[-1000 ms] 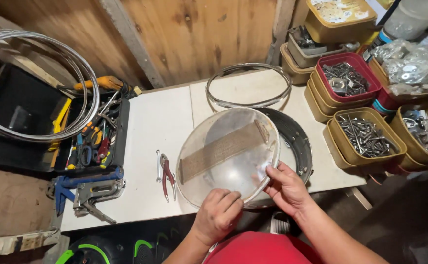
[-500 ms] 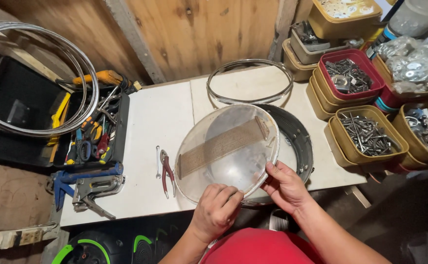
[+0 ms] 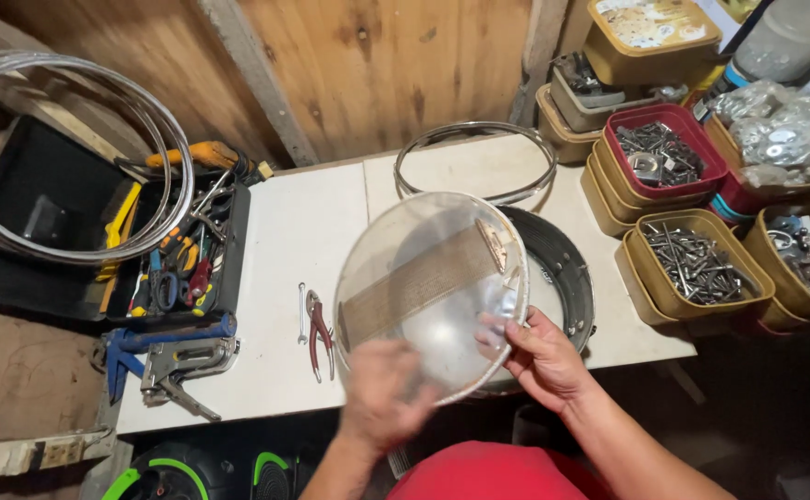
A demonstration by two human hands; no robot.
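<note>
Left hand [image 3: 382,384] has slid across the near edge of the clear round drumhead [image 3: 431,294] since the earlier frame and now shows blurred; whether it grips or only brushes, cannot tell. Right hand [image 3: 539,356] grasps the head's right rim, fingers curled over it. Head is tilted up above the white table [image 3: 294,241], over a black drum shell [image 3: 567,268]. Red pliers [image 3: 317,333] lie just left of it, metal hoop [image 3: 474,162] behind, tins of screws [image 3: 697,264] to the right.
</note>
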